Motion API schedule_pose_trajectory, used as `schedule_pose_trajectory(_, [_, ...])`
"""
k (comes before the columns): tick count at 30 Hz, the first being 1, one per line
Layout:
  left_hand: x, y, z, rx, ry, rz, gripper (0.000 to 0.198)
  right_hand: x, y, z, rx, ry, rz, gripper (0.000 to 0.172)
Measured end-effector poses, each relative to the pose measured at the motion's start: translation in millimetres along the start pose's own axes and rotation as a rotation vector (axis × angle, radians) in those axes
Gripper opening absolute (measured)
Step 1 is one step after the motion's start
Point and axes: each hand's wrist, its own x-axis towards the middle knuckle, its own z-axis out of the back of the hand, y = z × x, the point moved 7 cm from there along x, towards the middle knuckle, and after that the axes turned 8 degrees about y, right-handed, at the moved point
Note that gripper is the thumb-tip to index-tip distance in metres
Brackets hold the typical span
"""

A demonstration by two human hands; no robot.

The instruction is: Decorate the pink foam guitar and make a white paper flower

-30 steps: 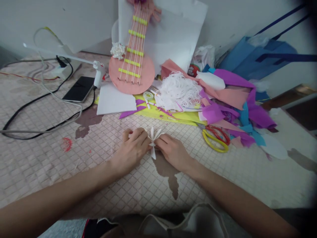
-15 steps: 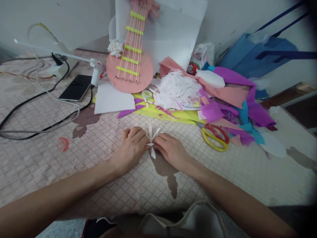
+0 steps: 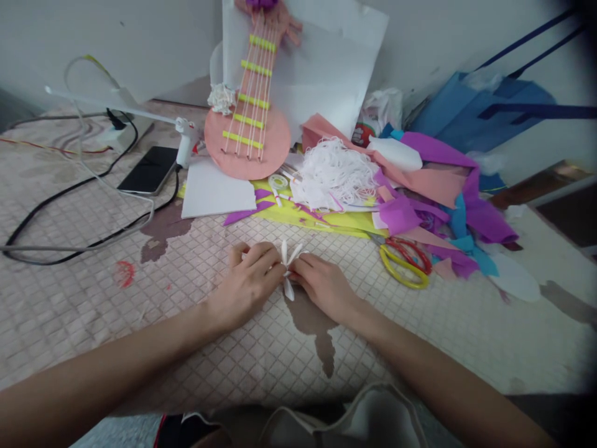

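Note:
A small white paper flower (image 3: 287, 269) with narrow looped petals lies on the quilted mat between my two hands. My left hand (image 3: 249, 280) pinches it from the left with curled fingers. From the right, my right hand (image 3: 321, 285) is closed on its middle. Both hands rest on the pink checked mat (image 3: 196, 336). Petals stick out above and below the fingertips.
Behind the hands lie a pink paper guitar (image 3: 249, 124), a white sheet (image 3: 217, 190), a heap of white string (image 3: 333, 171), coloured paper scraps (image 3: 433, 186) and yellow-and-red scissors (image 3: 405, 261). A glue gun (image 3: 186, 140), a phone (image 3: 150, 169) and cables (image 3: 69, 193) are at the left.
The hands hold the same grip on the flower. Only the camera view shifts slightly.

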Motion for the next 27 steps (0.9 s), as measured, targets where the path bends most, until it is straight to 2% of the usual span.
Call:
schedule_pose_trajectory(6, [1, -4, -0.5, 0.039, 0.027, -0.03, 0.011, -4, 3, 8, -0.014, -0.041, -0.01, 0.016])
schedule_pose_trajectory(10, [0, -5, -1.7, 0.054, 0.045, -0.045, 0.015, -4, 8, 5, -0.133, -0.018, 0.022, 0.016])
schedule_pose_trajectory(18, [-1, -4, -8.7, 0.129, 0.075, -0.051, 0.017, -1, 9, -2, -0.148, 0.006, 0.062, 0.014])
schedule_pose_trajectory(27, [1, 0, -9.8, 0.031, 0.098, -0.03, 0.01, -5, 1, 7, -0.011, -0.065, 0.017, 0.014])
